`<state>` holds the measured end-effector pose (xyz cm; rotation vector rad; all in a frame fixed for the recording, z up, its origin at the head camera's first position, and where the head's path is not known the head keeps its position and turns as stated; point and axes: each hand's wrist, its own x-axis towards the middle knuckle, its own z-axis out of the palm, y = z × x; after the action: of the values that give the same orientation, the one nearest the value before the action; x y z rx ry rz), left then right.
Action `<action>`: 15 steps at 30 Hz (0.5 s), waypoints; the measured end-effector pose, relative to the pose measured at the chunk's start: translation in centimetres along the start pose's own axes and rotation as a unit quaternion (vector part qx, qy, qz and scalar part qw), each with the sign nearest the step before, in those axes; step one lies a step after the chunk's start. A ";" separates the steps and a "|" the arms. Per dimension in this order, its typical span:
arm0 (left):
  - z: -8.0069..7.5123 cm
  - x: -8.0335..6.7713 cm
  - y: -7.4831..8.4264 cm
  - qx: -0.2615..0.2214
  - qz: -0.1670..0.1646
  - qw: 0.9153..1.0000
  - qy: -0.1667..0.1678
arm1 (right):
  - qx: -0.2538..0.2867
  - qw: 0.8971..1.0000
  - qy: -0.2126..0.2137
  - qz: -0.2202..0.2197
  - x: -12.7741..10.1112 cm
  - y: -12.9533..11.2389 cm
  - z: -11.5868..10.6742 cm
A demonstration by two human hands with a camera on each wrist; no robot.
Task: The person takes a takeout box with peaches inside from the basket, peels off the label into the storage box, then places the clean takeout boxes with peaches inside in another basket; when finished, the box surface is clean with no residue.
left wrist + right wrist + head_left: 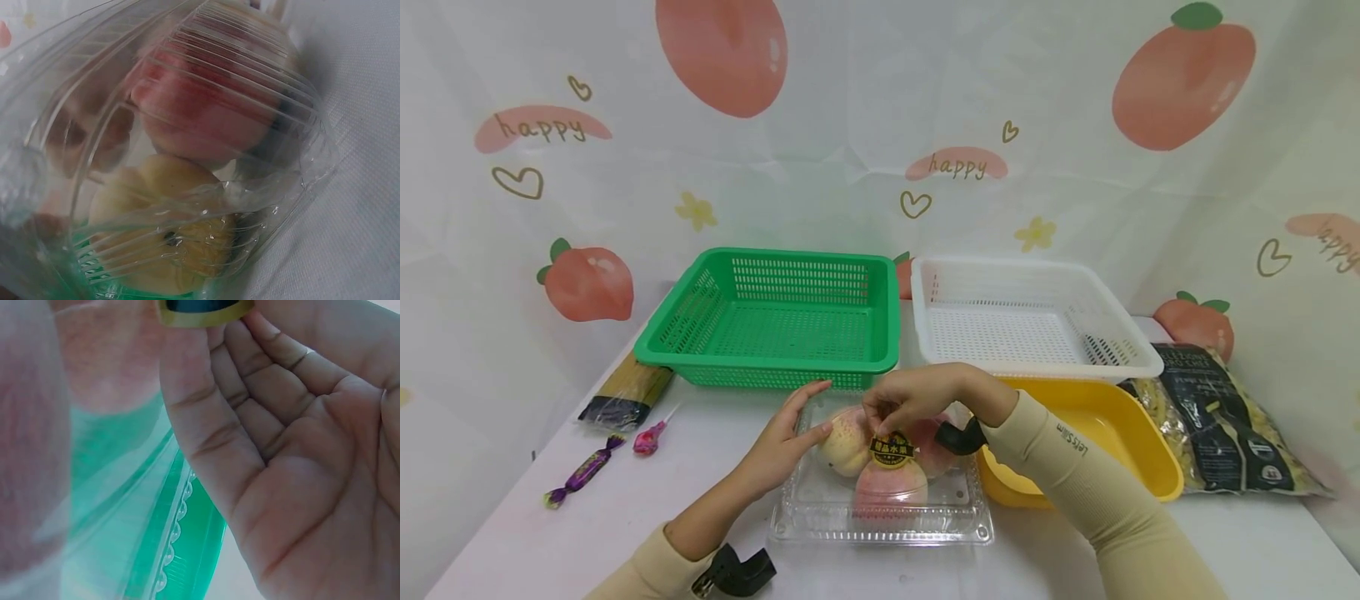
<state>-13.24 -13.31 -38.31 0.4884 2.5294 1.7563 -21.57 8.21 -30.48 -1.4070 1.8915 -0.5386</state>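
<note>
A clear plastic clamshell box (820, 521) with several peaches (891, 490) inside lies on the table in front of me. On its lid is a round black-and-gold sticker (891, 451). My right hand (917, 396) reaches over the lid from the right, and its thumb and forefinger pinch at the sticker's upper edge. In the right wrist view, part of the sticker (206, 314) shows at the fingertips of the curled hand (294, 456). My left hand (782, 450) rests against the box's left side, fingers extended and thumb over the lid. The left wrist view shows peaches (206, 119) through the ribbed plastic.
Behind the box stand a green basket (767, 364) and a white basket (1037, 367). A yellow basin (1120, 425) sits at the right, beside a black pasta bag (1217, 417). At the left lie a wrapped candy (585, 471), a lollipop (647, 439) and a noodle packet (625, 396).
</note>
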 end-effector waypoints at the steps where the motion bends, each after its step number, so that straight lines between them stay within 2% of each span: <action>1: 0.0 0.0 0.0 0.000 -0.001 1.000 0.000 | -0.002 1.000 0.000 -0.001 0.0 0.0 0.0; 15: 0.0 -0.1 0.1 0.001 -0.002 1.000 0.001 | 0.011 1.000 -0.004 0.009 -0.2 -0.5 0.1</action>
<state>-13.11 -13.25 -38.24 0.4811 2.5325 1.7547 -21.14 8.29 -30.18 -1.3737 1.8848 -0.5422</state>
